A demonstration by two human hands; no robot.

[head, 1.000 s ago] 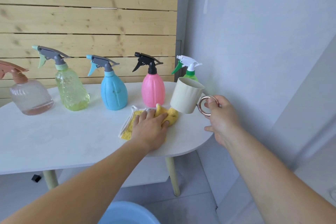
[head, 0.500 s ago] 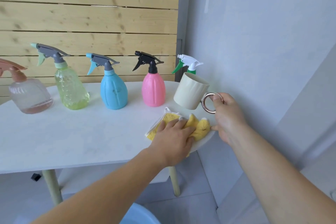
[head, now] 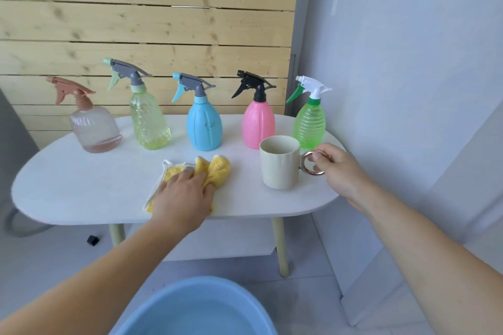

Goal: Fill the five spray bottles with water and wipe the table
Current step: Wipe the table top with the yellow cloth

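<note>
Bench edges first: the white oval bench (head: 81,193) has a free near edge from end to end, with open surface across its near-left half. Its right end lies close to the grey wall (head: 408,62).

Five plastic spray bottles stand upright in one row along the far edge, each apart from its neighbour. From the left end they are:
- a clear bottle with a brown trigger (head: 95,128)
- a yellow-green translucent bottle with a grey trigger (head: 148,122)
- a blue opaque bottle (head: 204,128)
- a pink bottle with a black trigger (head: 258,125)
- a green ribbed bottle with a white trigger (head: 310,122), at the right end

One cream mug with a metallic ring handle (head: 280,166) stands near the right end, just in front of the pink and green bottles. One yellow cloth (head: 215,171) lies bunched by the middle of the near edge, apart from the mug.

The left hand (head: 185,198) lies palm-down on the cloth, fingers fairly straight, pressing it to the surface. The right hand (head: 340,168) has thumb and fingers closed on the mug's ring handle.

Hidden or unclear:
- The left hand covers much of the cloth.
- The mug hides part of the green bottle's base.
- The blue and pink bottles are opaque, so their fill cannot be told.
- One round blue basin (head: 201,310) on the floor is cut off by the lower frame edge.
- One small black object (head: 93,240) on the floor under the bench is too small to identify.
</note>
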